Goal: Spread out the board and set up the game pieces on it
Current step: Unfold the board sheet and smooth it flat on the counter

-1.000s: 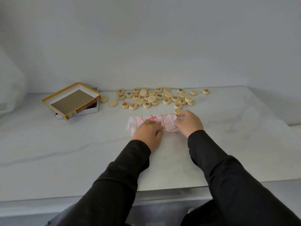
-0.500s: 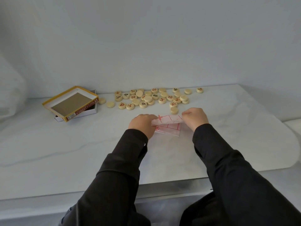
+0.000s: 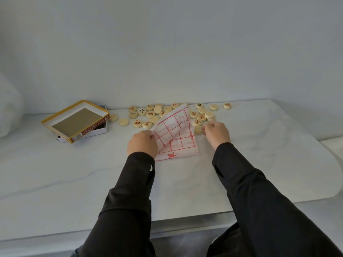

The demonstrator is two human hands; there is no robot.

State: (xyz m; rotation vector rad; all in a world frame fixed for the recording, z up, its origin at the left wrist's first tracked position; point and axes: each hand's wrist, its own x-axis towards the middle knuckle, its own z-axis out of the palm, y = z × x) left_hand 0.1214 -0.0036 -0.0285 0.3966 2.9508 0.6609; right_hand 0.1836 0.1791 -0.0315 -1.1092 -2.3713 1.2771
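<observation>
The folded board (image 3: 178, 143), a thin white sheet with a red grid, lies on the white table (image 3: 74, 173). One flap of it stands raised and half unfolded. My left hand (image 3: 142, 143) pinches that flap at its left edge. My right hand (image 3: 216, 133) hovers just right of the board with its fingers curled, the fingertips against a blank round piece (image 3: 198, 130). Whether it holds anything does not show. Several cream round pieces (image 3: 154, 114) with red or black characters lie scattered behind the board, some hidden by the raised flap.
An open yellow-edged box lid (image 3: 76, 120) lies tilted on its white box bottom at the back left. A white bag (image 3: 9, 112) sits at the far left edge. The wall rises right behind the pieces. The table's front edge runs close to my body.
The board came toward me, away from the pieces, and one flap is now lifted open by my left hand. My right hand has left the board's right edge and sits beside a piece.
</observation>
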